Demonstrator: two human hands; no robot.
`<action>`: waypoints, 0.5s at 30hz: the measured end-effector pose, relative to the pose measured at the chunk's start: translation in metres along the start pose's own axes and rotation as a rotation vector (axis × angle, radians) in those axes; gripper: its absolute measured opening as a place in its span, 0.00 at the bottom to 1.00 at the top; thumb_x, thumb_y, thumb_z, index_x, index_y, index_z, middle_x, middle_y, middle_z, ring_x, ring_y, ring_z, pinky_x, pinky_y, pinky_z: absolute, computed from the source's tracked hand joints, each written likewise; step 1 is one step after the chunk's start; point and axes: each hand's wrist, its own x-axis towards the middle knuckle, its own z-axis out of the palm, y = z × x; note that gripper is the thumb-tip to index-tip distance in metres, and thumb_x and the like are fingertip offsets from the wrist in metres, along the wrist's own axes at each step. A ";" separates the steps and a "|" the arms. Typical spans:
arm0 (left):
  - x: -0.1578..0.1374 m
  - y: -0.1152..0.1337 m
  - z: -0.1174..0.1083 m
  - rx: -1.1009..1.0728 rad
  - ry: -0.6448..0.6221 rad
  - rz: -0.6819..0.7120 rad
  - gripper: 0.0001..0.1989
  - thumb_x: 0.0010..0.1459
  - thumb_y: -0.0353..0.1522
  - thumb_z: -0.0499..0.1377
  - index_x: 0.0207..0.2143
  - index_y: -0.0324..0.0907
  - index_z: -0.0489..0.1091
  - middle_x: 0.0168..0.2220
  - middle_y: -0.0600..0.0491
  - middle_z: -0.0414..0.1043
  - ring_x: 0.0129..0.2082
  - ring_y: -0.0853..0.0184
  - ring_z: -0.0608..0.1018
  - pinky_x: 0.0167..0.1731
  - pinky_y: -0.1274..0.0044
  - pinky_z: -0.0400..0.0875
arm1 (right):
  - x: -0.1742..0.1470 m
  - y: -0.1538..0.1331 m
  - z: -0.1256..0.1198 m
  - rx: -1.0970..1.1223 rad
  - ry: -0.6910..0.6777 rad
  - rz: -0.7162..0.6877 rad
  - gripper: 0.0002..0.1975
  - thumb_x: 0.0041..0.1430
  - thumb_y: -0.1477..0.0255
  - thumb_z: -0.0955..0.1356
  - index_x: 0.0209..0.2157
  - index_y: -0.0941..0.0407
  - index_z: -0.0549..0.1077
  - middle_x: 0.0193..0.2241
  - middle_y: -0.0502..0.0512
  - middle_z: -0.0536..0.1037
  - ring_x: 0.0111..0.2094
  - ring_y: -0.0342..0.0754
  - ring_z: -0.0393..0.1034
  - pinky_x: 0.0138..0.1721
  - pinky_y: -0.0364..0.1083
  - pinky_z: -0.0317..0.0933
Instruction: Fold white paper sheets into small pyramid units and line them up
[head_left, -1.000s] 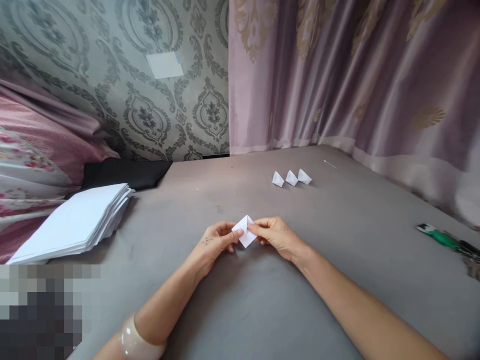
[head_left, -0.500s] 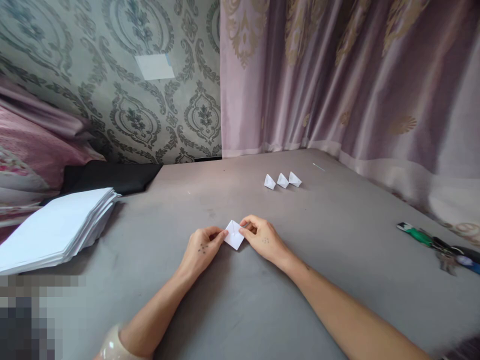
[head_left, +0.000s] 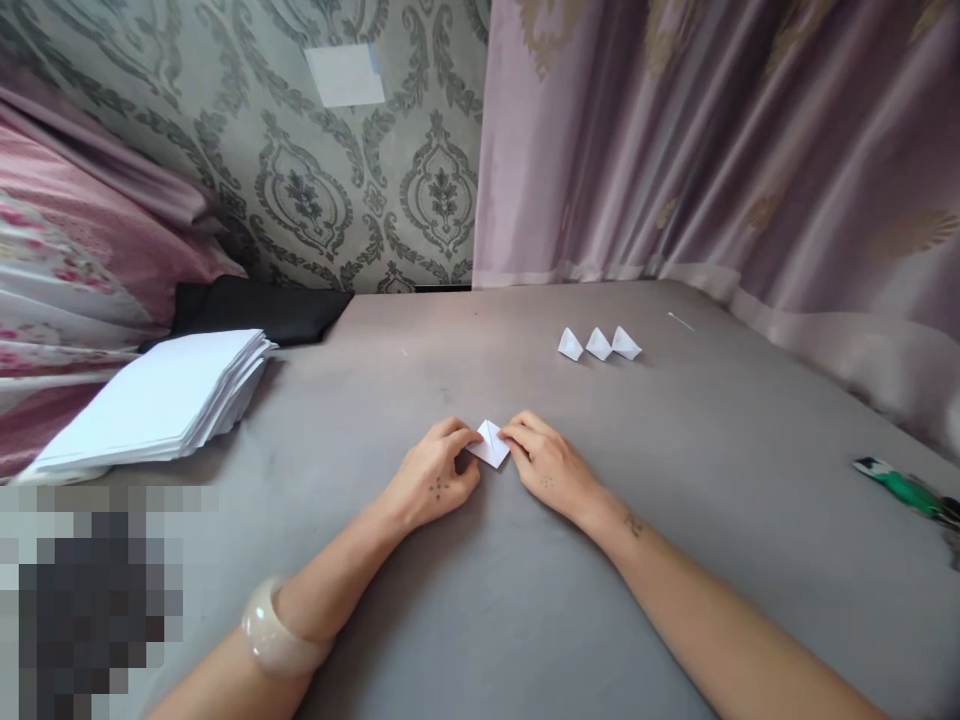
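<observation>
Head view: both hands on one small folded paper (head_left: 492, 452)

Folded paper is white, roughly diamond-shaped, with a crease line running down from its top corner. Sits mid-table between the hands; can't tell if it's flat on the table (head_left: 480, 610) or slightly raised.

Left hand (head_left: 433, 478): fingertips on the paper's left side, thumb bent below with a visible gap to the index finger. Can't tell if it pinches the paper or only presses it. Bangle (head_left: 281, 632), pale and glossy, on that forearm.

Right hand (head_left: 551, 468): fingers bunched narrow, tips on the paper's upper right edge. Underside hidden, so pinch vs. press can't be told either.

Rest of table: three small white paper shapes (head_left: 598, 345) in a row beyond the right hand, standing up in points. Thin stick (head_left: 681, 321) farther right, near the curtain (head_left: 600, 160). Green-handled tool (head_left: 904, 488) at the right edge, dark items next to it, cut off by the frame. Paper stack (head_left: 161, 395) on the left, edges uneven, black cloth (head_left: 266, 310) just behind. Patterned wall (head_left: 300, 205) at the back, white rectangle (head_left: 345, 75) on it. Lower left corner is pixelated, unreadable.
</observation>
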 end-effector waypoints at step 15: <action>-0.004 0.002 -0.004 0.211 -0.064 0.097 0.18 0.65 0.38 0.44 0.40 0.44 0.72 0.42 0.48 0.70 0.42 0.64 0.72 0.41 0.75 0.67 | -0.006 -0.001 -0.016 -0.052 -0.101 -0.103 0.13 0.59 0.76 0.61 0.44 0.53 0.72 0.40 0.56 0.71 0.41 0.48 0.67 0.44 0.47 0.62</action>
